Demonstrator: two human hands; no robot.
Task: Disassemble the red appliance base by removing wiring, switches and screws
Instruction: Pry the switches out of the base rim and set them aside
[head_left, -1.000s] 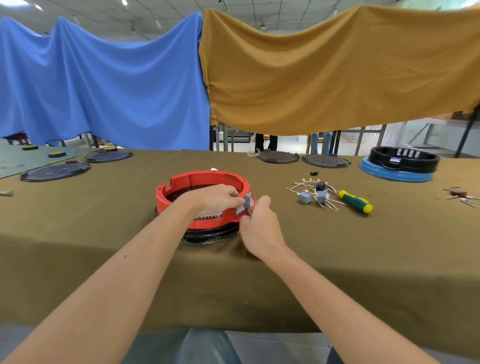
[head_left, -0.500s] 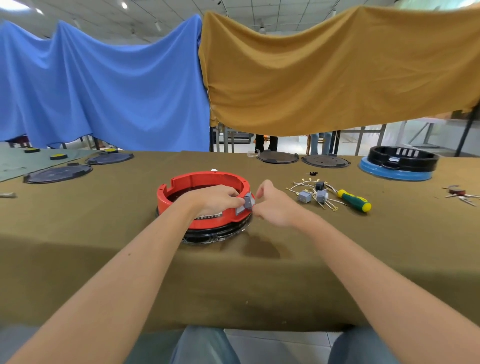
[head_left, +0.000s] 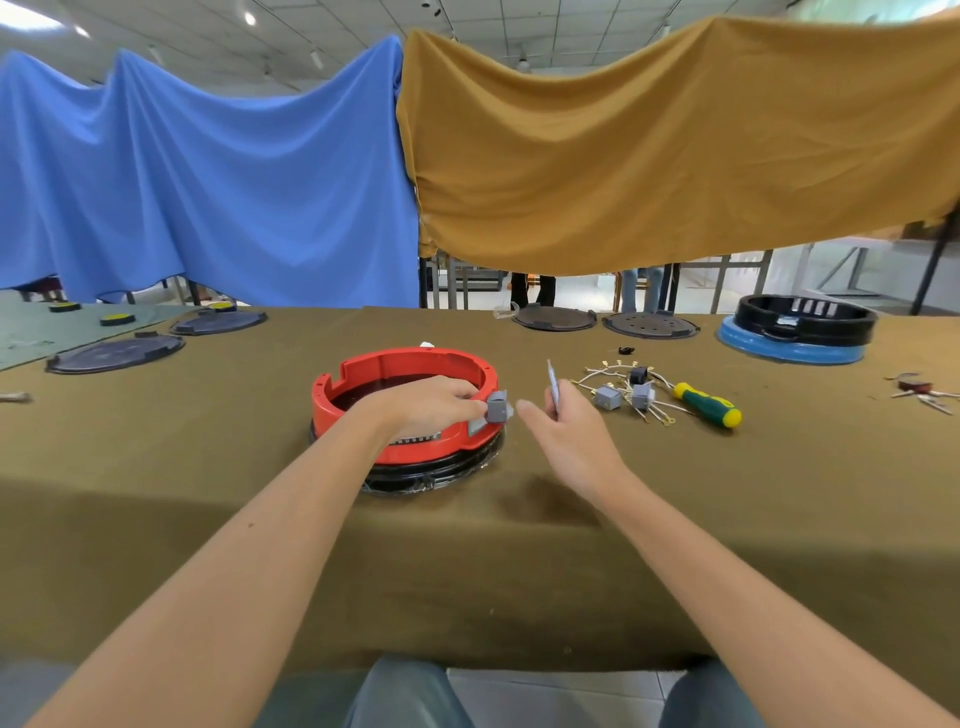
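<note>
The red appliance base (head_left: 363, 376) is a round ring that sits on a black plate in the middle of the table. My left hand (head_left: 426, 405) reaches over its near right rim and grips a small grey switch (head_left: 498, 406) at the rim's outer edge. My right hand (head_left: 563, 431) hovers just right of the base and pinches a thin grey flat piece (head_left: 552, 382) that stands up between its fingers. Removed grey switches with white wires (head_left: 626, 392) lie further right, beside a green and yellow screwdriver (head_left: 707, 404).
A black ring on a blue base (head_left: 797, 332) stands at the back right. Dark round lids (head_left: 553, 317) lie along the back edge and on the left (head_left: 117, 353). Small metal parts (head_left: 919, 389) lie at the far right. Blue and ochre cloths hang behind.
My right hand has pulled away from the switch to the right, now with a thin grey piece in its fingers. My left hand stays on the switch at the rim.
</note>
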